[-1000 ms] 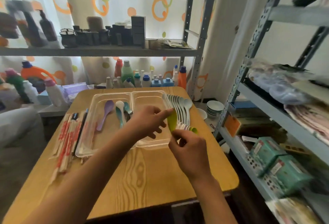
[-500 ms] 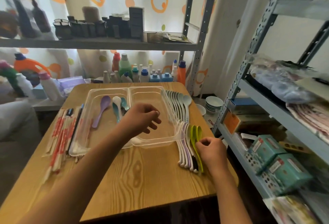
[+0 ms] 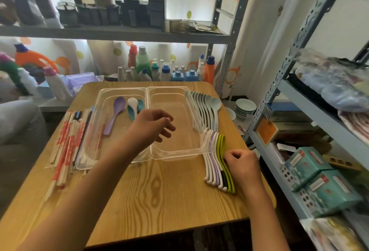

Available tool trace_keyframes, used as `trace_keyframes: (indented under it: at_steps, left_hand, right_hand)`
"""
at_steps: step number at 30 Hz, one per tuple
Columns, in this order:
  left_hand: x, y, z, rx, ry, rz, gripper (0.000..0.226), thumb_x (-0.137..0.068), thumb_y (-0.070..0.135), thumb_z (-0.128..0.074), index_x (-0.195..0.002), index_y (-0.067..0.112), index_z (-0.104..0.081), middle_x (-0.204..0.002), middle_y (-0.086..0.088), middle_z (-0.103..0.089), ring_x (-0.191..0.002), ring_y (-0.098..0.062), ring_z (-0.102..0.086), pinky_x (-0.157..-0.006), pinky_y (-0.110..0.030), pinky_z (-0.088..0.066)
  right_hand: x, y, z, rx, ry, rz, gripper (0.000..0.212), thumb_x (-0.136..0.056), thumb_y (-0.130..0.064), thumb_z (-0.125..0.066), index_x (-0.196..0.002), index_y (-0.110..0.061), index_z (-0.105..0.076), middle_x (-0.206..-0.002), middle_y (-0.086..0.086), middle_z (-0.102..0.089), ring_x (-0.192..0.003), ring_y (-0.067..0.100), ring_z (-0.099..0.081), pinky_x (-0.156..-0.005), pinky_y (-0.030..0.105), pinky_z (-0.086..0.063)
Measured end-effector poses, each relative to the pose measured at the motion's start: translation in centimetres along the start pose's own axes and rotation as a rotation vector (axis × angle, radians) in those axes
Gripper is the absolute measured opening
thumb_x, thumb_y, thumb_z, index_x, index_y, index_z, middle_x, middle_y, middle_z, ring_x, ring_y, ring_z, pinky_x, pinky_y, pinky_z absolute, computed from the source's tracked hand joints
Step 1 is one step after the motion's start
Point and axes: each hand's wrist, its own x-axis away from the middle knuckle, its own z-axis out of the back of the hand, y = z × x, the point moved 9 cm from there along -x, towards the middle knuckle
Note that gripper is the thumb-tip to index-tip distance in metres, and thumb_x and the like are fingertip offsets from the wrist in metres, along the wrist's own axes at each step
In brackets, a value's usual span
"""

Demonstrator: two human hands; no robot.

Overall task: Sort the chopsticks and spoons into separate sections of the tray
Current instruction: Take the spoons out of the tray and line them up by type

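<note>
A clear two-section tray (image 3: 175, 153) lies in the middle of the wooden table. Its left section holds a purple spoon (image 3: 116, 113), a white spoon (image 3: 132, 102) and teal spoons (image 3: 131, 113). My left hand (image 3: 153, 126) hovers over the tray's divider with its fingers loosely curled and holds nothing. To the right of the tray lies a row of white and lilac spoons (image 3: 211, 160), with green spoons (image 3: 224, 152) at its outer side. My right hand (image 3: 242, 164) pinches a green spoon by its handle. Paper-wrapped chopsticks (image 3: 65, 143) lie left of the tray.
Pale grey-blue spoons (image 3: 206, 109) fan along the tray's far right side. Bottles (image 3: 143, 64) stand behind the table under a metal shelf. A second rack with boxes (image 3: 319, 178) stands close on the right. Stacked bowls (image 3: 245, 108) sit on the floor.
A second ago both hands held a green spoon up over the tray. It now lies in the row on the table, my right hand has dropped to it, and my left hand has drawn back.
</note>
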Motion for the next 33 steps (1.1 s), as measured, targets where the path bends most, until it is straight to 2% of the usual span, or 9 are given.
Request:
trace_keyframes:
  at_steps: [3, 6, 9, 13, 16, 22, 26, 30, 33]
  left_hand:
    - [-0.2, -0.1, 0.5, -0.008, 0.022, 0.001, 0.014, -0.098, 0.013, -0.051, -0.100, 0.015, -0.064, -0.085, -0.001, -0.072, -0.074, -0.014, -0.070, -0.056, -0.018, -0.054]
    - [-0.5, -0.1, 0.9, -0.009, 0.035, 0.000, 0.014, -0.098, 0.012, -0.051, -0.101, 0.014, -0.065, -0.086, -0.002, -0.072, -0.075, -0.017, -0.071, -0.057, -0.020, -0.053]
    - [-0.7, -0.2, 1.6, -0.019, 0.066, -0.003, 0.014, -0.098, 0.013, -0.051, -0.100, 0.015, -0.064, -0.085, -0.002, -0.072, -0.075, -0.017, -0.071, -0.058, -0.021, -0.054]
    - [-0.3, -0.7, 3.2, -0.064, 0.120, -0.002, 0.015, -0.099, 0.015, -0.049, -0.098, 0.019, -0.064, -0.084, 0.001, -0.072, -0.073, -0.012, -0.070, -0.060, -0.021, -0.055]
    - [0.0, -2.1, 5.1, -0.065, 0.161, 0.036, 0.015, -0.099, 0.013, -0.050, -0.100, 0.015, -0.064, -0.085, -0.003, -0.072, -0.073, -0.014, -0.070, -0.058, -0.019, -0.054]
    - [-1.5, -5.8, 7.9, -0.168, 0.210, 0.142, 0.011, -0.096, 0.015, -0.053, -0.097, 0.018, -0.064, -0.089, -0.004, -0.069, -0.086, -0.018, -0.067, -0.077, -0.036, -0.058]
    - [-3.2, -8.4, 8.9, -0.241, 0.225, 0.210, 0.013, -0.095, 0.017, -0.054, -0.102, 0.018, -0.065, -0.090, -0.004, -0.068, -0.084, -0.017, -0.066, -0.076, -0.035, -0.058]
    - [-5.2, -9.5, 8.5, -0.265, 0.234, 0.263, 0.009, -0.095, 0.018, -0.057, -0.101, 0.017, -0.064, -0.086, -0.005, -0.068, -0.078, -0.016, -0.068, -0.068, -0.030, -0.058]
    - [-6.8, -9.7, 8.5, -0.373, 0.262, 0.279, 0.004, -0.093, 0.024, -0.059, -0.088, 0.023, -0.060, -0.084, -0.004, -0.068, -0.080, -0.019, -0.068, -0.078, -0.040, -0.058]
  right_hand:
    - [-0.2, 0.1, 0.4, -0.006, 0.022, -0.008, 0.028, -0.091, -0.020, -0.063, -0.065, -0.014, -0.071, -0.059, 0.000, -0.065, -0.053, 0.009, -0.055, -0.050, 0.027, -0.044]
    - [-0.2, -0.3, 0.7, -0.019, 0.059, 0.001, 0.032, -0.090, -0.019, -0.063, -0.059, -0.015, -0.067, -0.051, -0.003, -0.060, -0.045, 0.004, -0.049, -0.044, 0.027, -0.041]
    - [0.2, -2.1, 1.0, -0.079, 0.115, 0.062, 0.023, -0.091, -0.023, -0.062, -0.071, -0.019, -0.072, -0.061, -0.003, -0.067, -0.059, 0.015, -0.063, -0.052, 0.036, -0.053]
    - [0.5, -6.3, 0.7, -0.170, 0.145, 0.178, 0.012, -0.092, -0.025, -0.064, -0.092, -0.021, -0.075, -0.073, -0.009, -0.070, -0.065, 0.006, -0.064, -0.057, 0.027, -0.056]
    - [0.1, -9.6, -1.4, -0.237, 0.111, 0.244, 0.011, -0.089, -0.020, -0.066, -0.088, -0.017, -0.077, -0.067, -0.005, -0.069, -0.058, 0.010, -0.062, -0.053, 0.031, -0.053]
    - [-0.2, -15.1, -6.6, -0.260, 0.005, 0.313, 0.012, -0.088, -0.018, -0.066, -0.086, -0.020, -0.078, -0.068, -0.011, -0.069, -0.064, 0.002, -0.065, -0.057, 0.015, -0.049]
    - [-0.3, -16.8, -9.5, -0.258, -0.069, 0.320, 0.012, -0.090, -0.019, -0.065, -0.090, -0.021, -0.076, -0.070, -0.012, -0.069, -0.065, 0.002, -0.066, -0.056, 0.011, -0.048]
    - [-0.3, -17.6, -10.6, -0.248, -0.085, 0.335, 0.013, -0.088, -0.018, -0.065, -0.083, -0.024, -0.075, -0.070, -0.008, -0.070, -0.065, 0.006, -0.067, -0.060, 0.020, -0.055]
    - [-0.3, -17.9, -11.2, -0.227, -0.090, 0.336, 0.012, -0.088, -0.020, -0.065, -0.083, -0.023, -0.076, -0.069, -0.009, -0.069, -0.065, 0.006, -0.066, -0.063, 0.026, -0.057]
